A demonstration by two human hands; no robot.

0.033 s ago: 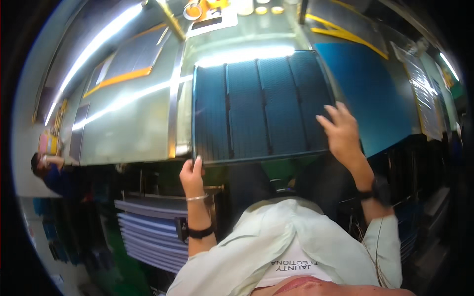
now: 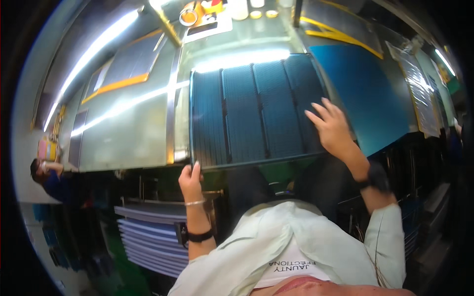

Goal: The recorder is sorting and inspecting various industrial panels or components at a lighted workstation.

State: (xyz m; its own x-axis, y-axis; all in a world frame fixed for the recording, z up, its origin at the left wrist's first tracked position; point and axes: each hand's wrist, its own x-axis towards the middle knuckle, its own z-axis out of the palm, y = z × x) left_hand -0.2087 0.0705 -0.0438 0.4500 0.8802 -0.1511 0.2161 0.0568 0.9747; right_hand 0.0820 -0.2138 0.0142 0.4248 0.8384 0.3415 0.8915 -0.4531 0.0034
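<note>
A dark blue, fine-lined panel (image 2: 244,113) lies on the glass-like tabletop in front of me, split lengthwise into several strips by dark seams. At its near left corner, my left hand (image 2: 191,183) is closed, thumb up, gripping the edge. My right hand (image 2: 335,129) is over the panel's right side, fingers stretched out and apart, holding nothing; whether the fingertips touch the surface I cannot tell. Just to the right of that hand lies a smooth blue sheet (image 2: 365,93).
Yellow-edged panels (image 2: 131,64) lie at the far left, with a clear-wrapped one (image 2: 417,84) at the far right. Orange tape rolls (image 2: 188,17) and small jars sit at the back. Below left is a stack of pale slats (image 2: 148,237). Another person (image 2: 49,177) works at the left.
My right hand has shifted slightly left over the panel. The whole view has moved a little; my left hand keeps its grip on the corner.
</note>
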